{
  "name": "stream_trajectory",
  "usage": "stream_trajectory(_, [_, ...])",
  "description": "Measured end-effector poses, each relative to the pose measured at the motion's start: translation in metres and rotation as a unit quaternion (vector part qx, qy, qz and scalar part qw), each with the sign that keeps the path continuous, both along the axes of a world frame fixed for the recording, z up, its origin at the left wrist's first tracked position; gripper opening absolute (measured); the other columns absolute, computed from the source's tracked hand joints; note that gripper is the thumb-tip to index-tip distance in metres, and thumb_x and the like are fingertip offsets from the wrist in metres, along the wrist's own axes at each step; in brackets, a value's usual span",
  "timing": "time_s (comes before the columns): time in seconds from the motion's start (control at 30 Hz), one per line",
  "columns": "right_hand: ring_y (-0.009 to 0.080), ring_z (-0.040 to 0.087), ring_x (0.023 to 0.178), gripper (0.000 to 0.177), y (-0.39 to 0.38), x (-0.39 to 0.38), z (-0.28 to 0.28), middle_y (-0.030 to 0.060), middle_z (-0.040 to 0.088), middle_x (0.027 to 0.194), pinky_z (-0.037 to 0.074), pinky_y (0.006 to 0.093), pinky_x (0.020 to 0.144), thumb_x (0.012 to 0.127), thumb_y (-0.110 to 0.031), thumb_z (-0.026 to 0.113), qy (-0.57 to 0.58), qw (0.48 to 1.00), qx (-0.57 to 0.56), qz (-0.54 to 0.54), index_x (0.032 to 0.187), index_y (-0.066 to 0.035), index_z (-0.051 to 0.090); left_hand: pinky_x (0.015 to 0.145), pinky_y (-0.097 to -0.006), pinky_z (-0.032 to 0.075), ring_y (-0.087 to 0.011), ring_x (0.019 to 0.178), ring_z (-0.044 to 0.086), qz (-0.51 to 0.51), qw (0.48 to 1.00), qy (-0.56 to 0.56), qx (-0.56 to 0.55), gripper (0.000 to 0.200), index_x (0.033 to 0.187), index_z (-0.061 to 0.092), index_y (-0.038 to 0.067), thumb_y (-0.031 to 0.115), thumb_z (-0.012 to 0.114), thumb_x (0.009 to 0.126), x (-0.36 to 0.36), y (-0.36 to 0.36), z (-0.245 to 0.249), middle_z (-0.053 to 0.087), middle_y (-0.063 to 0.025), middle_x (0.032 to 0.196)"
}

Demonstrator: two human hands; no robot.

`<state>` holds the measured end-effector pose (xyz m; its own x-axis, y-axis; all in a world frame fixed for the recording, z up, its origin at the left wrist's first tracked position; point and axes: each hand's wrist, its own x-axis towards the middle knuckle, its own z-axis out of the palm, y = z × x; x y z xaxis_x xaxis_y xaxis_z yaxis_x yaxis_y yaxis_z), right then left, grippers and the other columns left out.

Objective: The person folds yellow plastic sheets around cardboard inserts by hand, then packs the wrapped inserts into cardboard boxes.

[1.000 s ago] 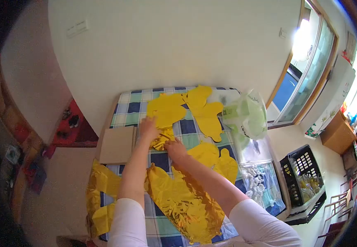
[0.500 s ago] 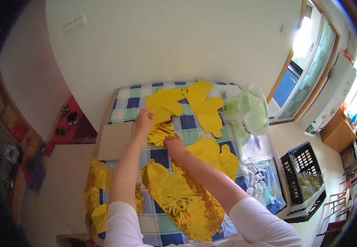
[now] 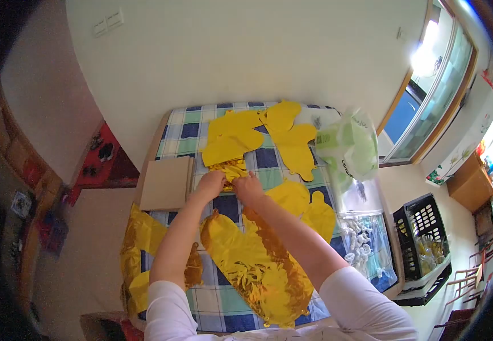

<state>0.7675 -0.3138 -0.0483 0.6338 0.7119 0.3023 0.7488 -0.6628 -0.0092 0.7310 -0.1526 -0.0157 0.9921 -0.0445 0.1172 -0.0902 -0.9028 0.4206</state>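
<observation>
A small folded piece of gold foil [image 3: 230,167] lies on the checked cloth, partly covered by my fingers. My left hand [image 3: 212,184] is closed on its near left edge. Closed at the near right edge, my right hand [image 3: 247,188] almost meets the left one. My fingertips are partly hidden. Just beyond the foil lies a flat yellow-gold foil balloon [image 3: 232,142], its edge overlapping the piece. Nearer to me, under my right forearm, spreads a large, crinkled gold foil balloon [image 3: 263,278].
Another flat gold balloon [image 3: 294,145] lies at the far right, beside a green-and-white plastic bag [image 3: 346,145]. Cardboard [image 3: 164,184] sits at left, gold foil [image 3: 135,244] at the left edge. A clear pouch of white items [image 3: 363,241] and a black crate [image 3: 422,233] are at right.
My left hand has come down and right, from above the foil to its near edge. The crumpled foil now looks smaller and flatter, and the balloon behind it lies flatter. The view has shifted slightly.
</observation>
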Motion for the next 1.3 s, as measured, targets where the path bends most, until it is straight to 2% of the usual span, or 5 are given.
stream_trajectory(0.4, [0.0291, 0.065, 0.061, 0.004, 0.015, 0.008, -0.006, 0.0102, 0.062, 0.061, 0.048, 0.0425, 0.087, 0.082, -0.013, 0.057, -0.034, 0.994, 0.080, -0.058, 0.083, -0.011, 0.055, 0.080, -0.0430, 0.046, -0.0339, 0.096, 0.055, -0.014, 0.975, -0.216, 0.039, 0.012, 0.089, 0.060, 0.002, 0.011, 0.062, 0.083, -0.027, -0.012, 0.011, 0.057, -0.0144, 0.096])
stream_trajectory(0.6, [0.0301, 0.064, 0.060, 0.005, 0.014, 0.011, -0.004, 0.0104, 0.060, 0.058, 0.050, 0.0426, 0.080, 0.082, -0.010, 0.055, -0.020, 0.992, 0.102, -0.065, 0.086, -0.012, 0.052, 0.088, -0.0405, 0.047, -0.0312, 0.103, 0.054, -0.040, 0.993, -0.012, 0.112, 0.020, 0.100, 0.064, 0.004, 0.011, 0.062, 0.082, -0.040, -0.012, 0.000, 0.059, -0.0106, 0.103])
stream_trajectory(0.8, [0.0315, 0.064, 0.061, 0.005, 0.011, 0.011, -0.006, 0.0112, 0.061, 0.059, 0.049, 0.0432, 0.079, 0.082, -0.010, 0.055, -0.043, 0.994, 0.091, -0.051, 0.086, -0.011, 0.052, 0.085, -0.0415, 0.050, -0.0310, 0.102, 0.056, -0.090, 0.976, -0.182, 0.078, 0.022, 0.104, 0.064, 0.004, 0.011, 0.056, 0.085, -0.035, -0.017, -0.003, 0.060, -0.0111, 0.105])
stream_trajectory(1.0, [0.0310, 0.063, 0.061, 0.005, 0.009, 0.009, -0.003, 0.0111, 0.061, 0.060, 0.049, 0.0426, 0.078, 0.083, -0.013, 0.056, -0.047, 0.990, 0.129, -0.040, 0.085, -0.011, 0.052, 0.080, -0.0441, 0.051, -0.0325, 0.091, 0.061, -0.043, 0.977, -0.045, 0.204, 0.018, 0.096, 0.067, 0.004, 0.013, 0.061, 0.083, -0.016, -0.013, -0.016, 0.065, -0.0121, 0.094])
stream_trajectory(1.3, [0.0290, 0.064, 0.064, 0.006, 0.011, 0.009, 0.000, 0.0115, 0.063, 0.063, 0.048, 0.0408, 0.082, 0.084, -0.015, 0.056, 0.003, 0.992, 0.112, -0.063, 0.089, -0.013, 0.058, 0.072, -0.0483, 0.048, -0.0388, 0.082, 0.062, 0.059, 0.994, -0.078, -0.043, 0.016, 0.091, 0.062, 0.002, 0.013, 0.064, 0.080, -0.010, -0.016, 0.006, 0.063, -0.0212, 0.082])
